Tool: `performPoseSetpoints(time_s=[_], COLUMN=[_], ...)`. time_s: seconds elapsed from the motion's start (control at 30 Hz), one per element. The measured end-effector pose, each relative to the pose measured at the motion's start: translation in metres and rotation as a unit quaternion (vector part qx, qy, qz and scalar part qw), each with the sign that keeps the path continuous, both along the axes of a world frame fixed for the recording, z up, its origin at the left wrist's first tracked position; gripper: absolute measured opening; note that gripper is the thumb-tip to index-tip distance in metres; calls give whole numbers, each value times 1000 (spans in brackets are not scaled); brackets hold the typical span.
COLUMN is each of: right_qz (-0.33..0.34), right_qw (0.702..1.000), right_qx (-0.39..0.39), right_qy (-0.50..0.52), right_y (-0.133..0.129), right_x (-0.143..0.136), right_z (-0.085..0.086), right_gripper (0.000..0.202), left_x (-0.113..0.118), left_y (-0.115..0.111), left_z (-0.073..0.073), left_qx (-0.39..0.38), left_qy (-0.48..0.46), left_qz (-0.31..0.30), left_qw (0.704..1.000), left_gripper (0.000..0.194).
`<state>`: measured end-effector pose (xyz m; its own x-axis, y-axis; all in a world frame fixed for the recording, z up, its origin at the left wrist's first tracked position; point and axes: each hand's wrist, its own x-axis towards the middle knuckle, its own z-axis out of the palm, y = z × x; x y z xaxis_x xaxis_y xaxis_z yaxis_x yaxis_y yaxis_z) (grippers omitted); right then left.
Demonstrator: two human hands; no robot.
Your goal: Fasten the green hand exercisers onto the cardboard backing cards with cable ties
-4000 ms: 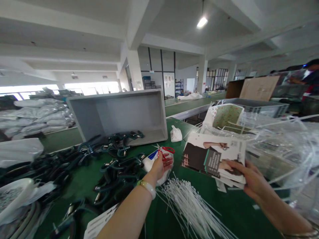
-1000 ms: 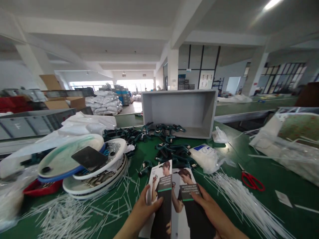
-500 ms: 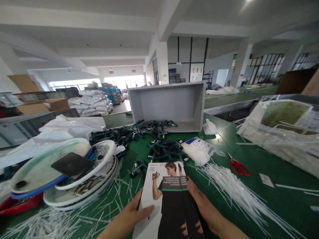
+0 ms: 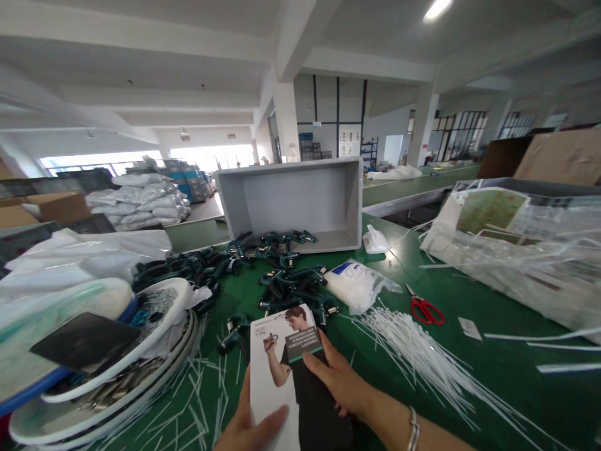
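Observation:
Low in front of me I hold a small stack of printed packaging cards [image 4: 277, 388], white and black, labelled as an adjustable grip strengthener. My left hand [image 4: 253, 419] grips the left edge, thumb across the front. Around the right edge is my right hand [image 4: 345, 382], its thumb on the black print near the label; a bracelet sits on that wrist. Just beyond the cards lie several dark green and black hand grip strengtheners [image 4: 291, 282]. One more grip strengthener [image 4: 235, 332] lies left of the cards' top corner.
A grey crate [image 4: 291, 200] lies on its side at the back. On the left, stacked white trays [image 4: 107, 401] hold metal parts. To the right are white zip ties [image 4: 417, 351], a plastic bag of white material [image 4: 357, 282], red-handled scissors [image 4: 427, 310] and clear plastic wrap [image 4: 507, 263].
The cards, earlier fanned with a second one showing at the right, now look lined up. My right thumb has come onto the front. The view has turned to the right.

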<state>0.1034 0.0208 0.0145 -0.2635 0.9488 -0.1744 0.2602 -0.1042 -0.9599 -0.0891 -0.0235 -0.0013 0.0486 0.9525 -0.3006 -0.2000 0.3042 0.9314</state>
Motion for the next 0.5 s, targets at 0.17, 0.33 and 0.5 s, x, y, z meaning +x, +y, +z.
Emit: performPoseSetpoints(time_s=[0.17, 0.33, 0.5], right_qz=[-103, -167, -174], right_qw=[938, 830, 856], right_qx=[148, 30, 47], right_qy=[-297, -531, -484], right_y=[24, 47, 59], right_x=[93, 191, 199], right_z=[6, 4, -7], right_gripper=[56, 36, 21], left_x=[2, 11, 6], left_y=[-6, -9, -7], left_z=[-19, -24, -24], left_qx=[143, 157, 91], left_qy=[223, 237, 178], left_qz=[86, 100, 116], left_qw=[960, 954, 973], left_gripper=[87, 79, 97])
